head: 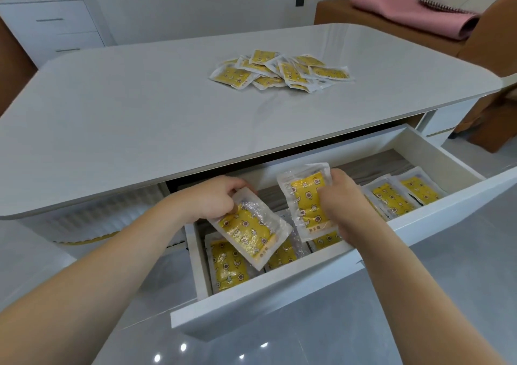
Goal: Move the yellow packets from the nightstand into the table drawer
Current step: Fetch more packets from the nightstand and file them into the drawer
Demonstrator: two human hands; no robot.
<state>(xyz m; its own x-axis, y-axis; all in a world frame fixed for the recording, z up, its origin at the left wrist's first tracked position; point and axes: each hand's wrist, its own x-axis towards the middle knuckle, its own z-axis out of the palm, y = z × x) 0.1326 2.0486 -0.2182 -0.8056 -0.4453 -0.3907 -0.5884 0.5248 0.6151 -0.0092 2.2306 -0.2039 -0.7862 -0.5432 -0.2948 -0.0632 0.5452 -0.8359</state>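
Note:
The white table drawer [279,289] is pulled open below the tabletop. My left hand [212,199] pinches one yellow packet [249,231] by its top edge, tilted over the drawer's left part. My right hand [347,199] grips a second yellow packet [306,199], held nearly upright above the drawer's middle. Several yellow packets lie flat inside the drawer: one at the left [228,265], others at the right [397,197]. A loose pile of yellow packets [282,71] sits on the tabletop beyond.
The grey tabletop [140,118] overhangs the drawer's back part. A white chest of drawers [53,26] stands at the far left. A brown sofa with a pink blanket [414,3] is at the far right. Glossy grey floor lies below the drawer.

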